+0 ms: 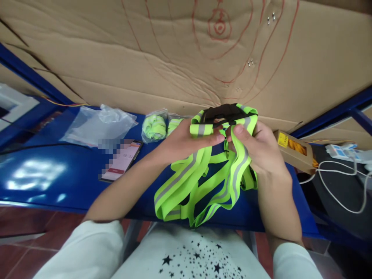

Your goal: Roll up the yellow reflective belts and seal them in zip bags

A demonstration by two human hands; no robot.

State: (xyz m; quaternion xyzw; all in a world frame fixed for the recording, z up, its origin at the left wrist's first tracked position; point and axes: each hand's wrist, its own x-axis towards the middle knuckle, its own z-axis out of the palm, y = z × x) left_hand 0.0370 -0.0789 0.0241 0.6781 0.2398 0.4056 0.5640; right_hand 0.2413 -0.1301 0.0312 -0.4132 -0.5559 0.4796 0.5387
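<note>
A neon-yellow reflective harness (177, 186) with grey stripes hangs in loops between my hands and drapes over the front of the blue table. My left hand (186, 141) is closed on its straps, thumb stretched along a band. On the other side, my right hand (261, 149) pinches another strap between thumb and fingers. A black buckle or clip part (223, 112) sits at the top of the harness, between the hands. Some fingertips are hidden behind the bands.
On the blue table (37, 174) lie a clear plastic bag (95, 126), a phone (123, 161) and a bagged neon-yellow roll (154, 127). A cardboard box (296, 152) stands right, beside white cables (343, 170). A cardboard panel (101, 46) with red drawn lines rises behind.
</note>
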